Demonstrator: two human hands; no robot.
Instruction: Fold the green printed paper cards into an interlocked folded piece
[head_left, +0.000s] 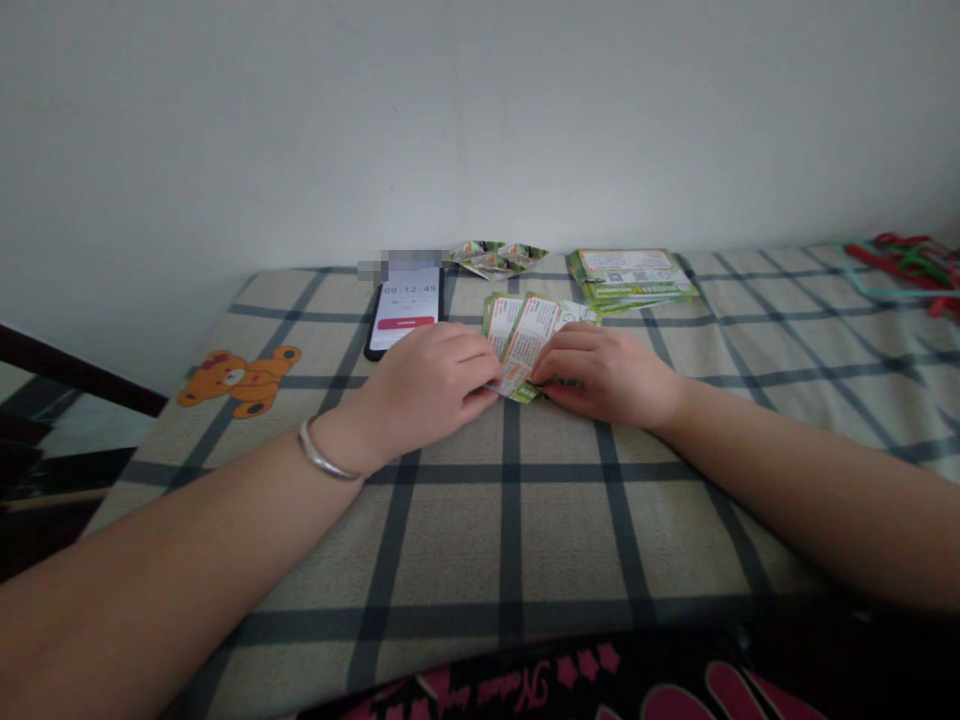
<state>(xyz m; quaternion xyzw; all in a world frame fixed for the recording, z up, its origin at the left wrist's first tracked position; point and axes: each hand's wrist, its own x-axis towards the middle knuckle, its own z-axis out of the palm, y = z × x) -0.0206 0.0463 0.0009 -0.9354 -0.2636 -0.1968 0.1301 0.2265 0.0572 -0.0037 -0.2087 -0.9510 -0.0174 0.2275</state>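
Note:
Green and white printed paper pieces (pixel 531 335) lie fanned and overlapping between my two hands, with text on their white panels. My left hand (pixel 437 385), with a silver bangle on the wrist, pinches the lower left edge of the paper. On the other side, my right hand (pixel 604 375) has its fingers closed on the lower right part, hiding some of it. Behind them sits a folded green paper piece (pixel 499 259) with raised creases. A stack of similar printed sheets (pixel 634 277) rests farther back on the right.
A phone (pixel 406 308) showing a running timer lies just beyond my left hand. A bear cut-out (pixel 240 381) is on the checked tablecloth (pixel 457 540) at left. Red and green items (pixel 919 265) in a pale frame occupy the far right. A wall (pixel 480 120) borders the table's back.

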